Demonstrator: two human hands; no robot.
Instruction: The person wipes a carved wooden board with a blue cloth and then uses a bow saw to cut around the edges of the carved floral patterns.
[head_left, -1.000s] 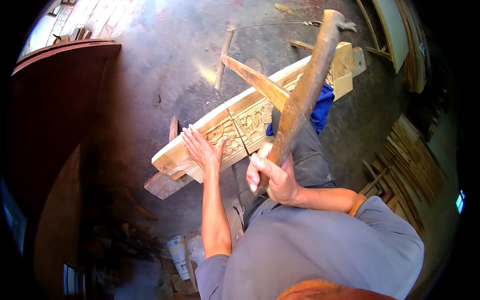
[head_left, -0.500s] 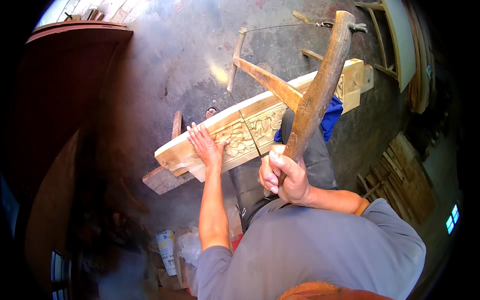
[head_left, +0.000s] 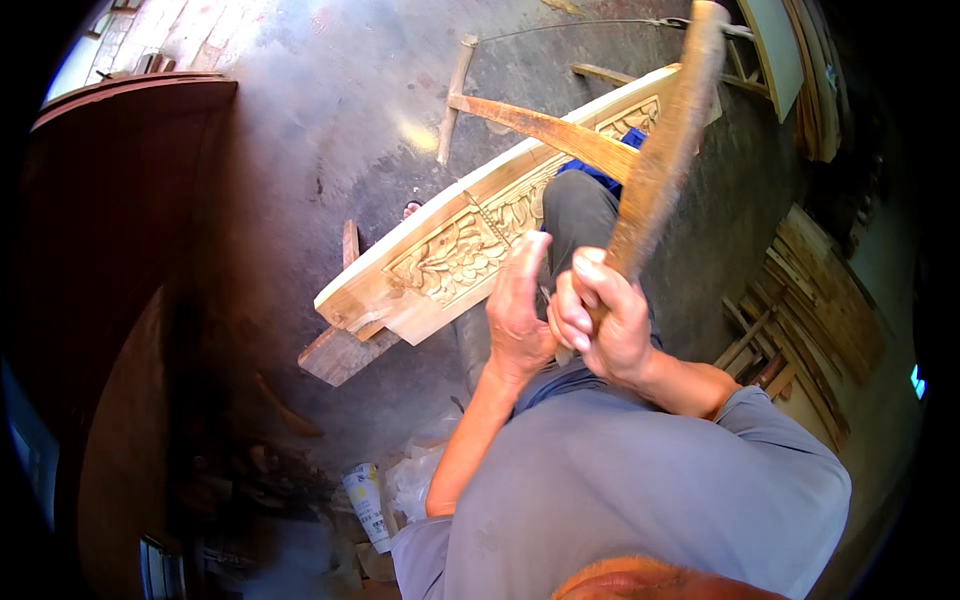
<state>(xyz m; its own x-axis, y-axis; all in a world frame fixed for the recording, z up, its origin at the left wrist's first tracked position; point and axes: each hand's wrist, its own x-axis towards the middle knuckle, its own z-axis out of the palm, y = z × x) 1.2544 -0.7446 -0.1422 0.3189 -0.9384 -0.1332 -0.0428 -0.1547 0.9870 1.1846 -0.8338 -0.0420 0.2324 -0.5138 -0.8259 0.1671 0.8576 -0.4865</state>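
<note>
My right hand point(head_left: 615, 330) is closed round the end of the long wooden handle of a bow saw point(head_left: 670, 150), which has a crossbar, a far end piece and a twisted wire. Just to its left, my left hand point(head_left: 518, 305) is raised with fingers loosely extended, slightly blurred; whether it touches the saw I cannot tell. Beyond both hands a long, pale board point(head_left: 360, 292) with carved floral relief lies slantwise over my grey-trousered leg point(head_left: 578, 205) and a wooden support point(head_left: 330, 355). The saw's thin blade crosses the board near its carving. Blue cloth point(head_left: 630, 140) shows beside the leg.
A dark red curved panel point(head_left: 120, 180) stands at left. Leaning boards point(head_left: 775, 60) are at upper right, stacked planks point(head_left: 815, 290) at right. A printed white cylinder point(head_left: 365, 505) and plastic bag point(head_left: 410, 485) lie at lower left. A foot point(head_left: 411, 210) shows beyond the board.
My left hand has left the board's left part and moved right, beside my right hand. My right hand has risen and moved slightly right, with the saw handle tilting rightward.
</note>
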